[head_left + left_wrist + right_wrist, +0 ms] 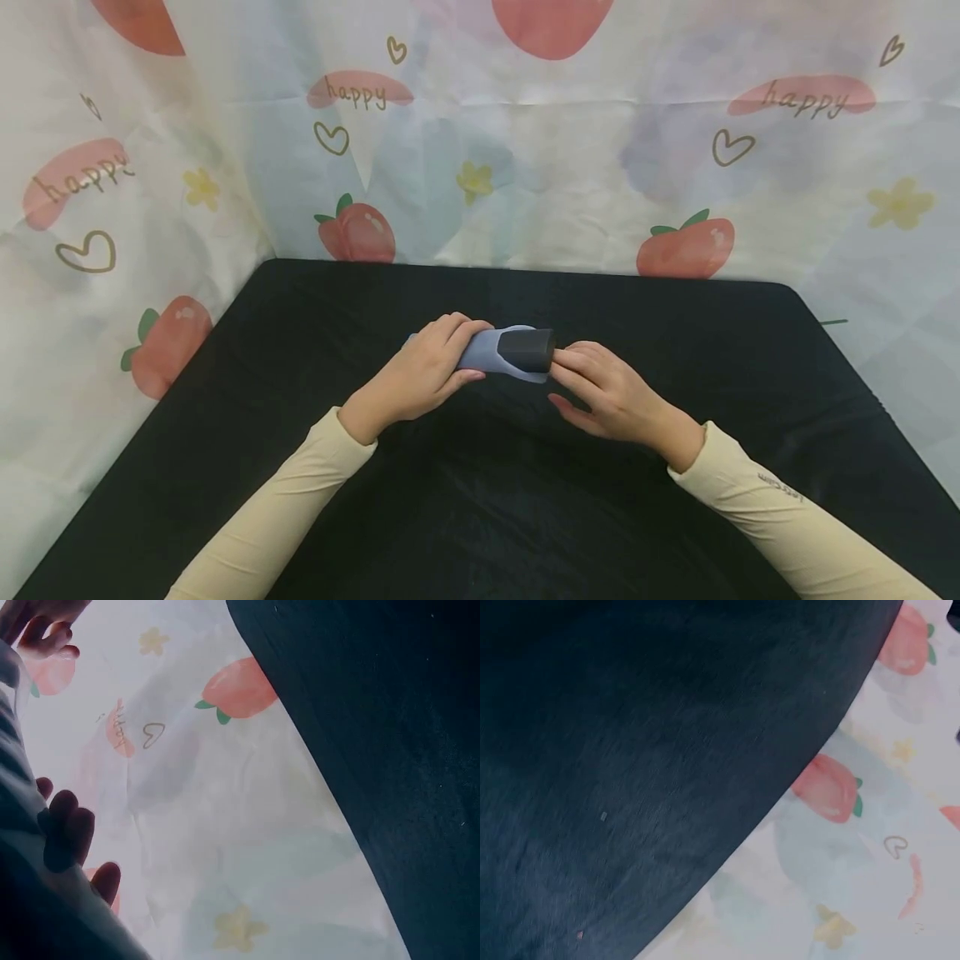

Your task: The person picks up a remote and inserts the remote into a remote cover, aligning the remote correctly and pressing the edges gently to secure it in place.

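A blue-grey, elongated object with a wide black end (527, 349) is held over the black table in the head view, lying nearly level with its black end to the right. My left hand (422, 367) grips its blue body from above, fingers over the far side and thumb along the near side. At the black end, my right hand (611, 392) has its fingertips right at the end face, the thumb apart and lower. The left wrist view catches left fingertips (69, 829) at its left edge and part of the right hand (52, 630) at the top left corner.
A black cloth covers the table (480, 517). Behind it and to the sides hangs a pale curtain (555, 167) printed with red fruits, hearts and yellow flowers. Small light specks (604, 816) dot the black cloth in the right wrist view.
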Demonstrator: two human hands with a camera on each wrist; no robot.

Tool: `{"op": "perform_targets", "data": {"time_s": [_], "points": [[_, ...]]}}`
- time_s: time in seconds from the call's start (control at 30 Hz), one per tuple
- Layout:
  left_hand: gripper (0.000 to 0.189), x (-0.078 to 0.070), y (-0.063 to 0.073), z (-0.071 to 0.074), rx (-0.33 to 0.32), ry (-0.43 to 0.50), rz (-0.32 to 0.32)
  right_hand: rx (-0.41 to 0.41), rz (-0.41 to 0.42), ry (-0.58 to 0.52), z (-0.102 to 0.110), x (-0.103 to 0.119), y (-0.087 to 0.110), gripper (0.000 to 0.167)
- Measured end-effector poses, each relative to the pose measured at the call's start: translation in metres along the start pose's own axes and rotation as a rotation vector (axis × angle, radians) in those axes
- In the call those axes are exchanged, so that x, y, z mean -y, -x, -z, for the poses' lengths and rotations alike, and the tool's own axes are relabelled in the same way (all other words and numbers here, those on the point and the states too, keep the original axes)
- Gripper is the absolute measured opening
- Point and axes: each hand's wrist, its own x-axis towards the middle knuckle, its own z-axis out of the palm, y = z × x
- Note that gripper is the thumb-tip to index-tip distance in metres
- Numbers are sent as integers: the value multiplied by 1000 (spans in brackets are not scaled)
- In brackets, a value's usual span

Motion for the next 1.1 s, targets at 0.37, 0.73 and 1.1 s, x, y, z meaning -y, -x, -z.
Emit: {"op": "perform_targets", "data": {"time_s": [0.37,0.73,1.1], "points": [[56,1,3,-5,-67,37,4,-6,-78,-87,-4,7,-6,26],[53,2,8,-5,-87,47,19,69,-102,-125,-2,10,-11,24],[50,1,15,-3,-60,-26,20,271,-25,40,15,4,-12,33]]}}
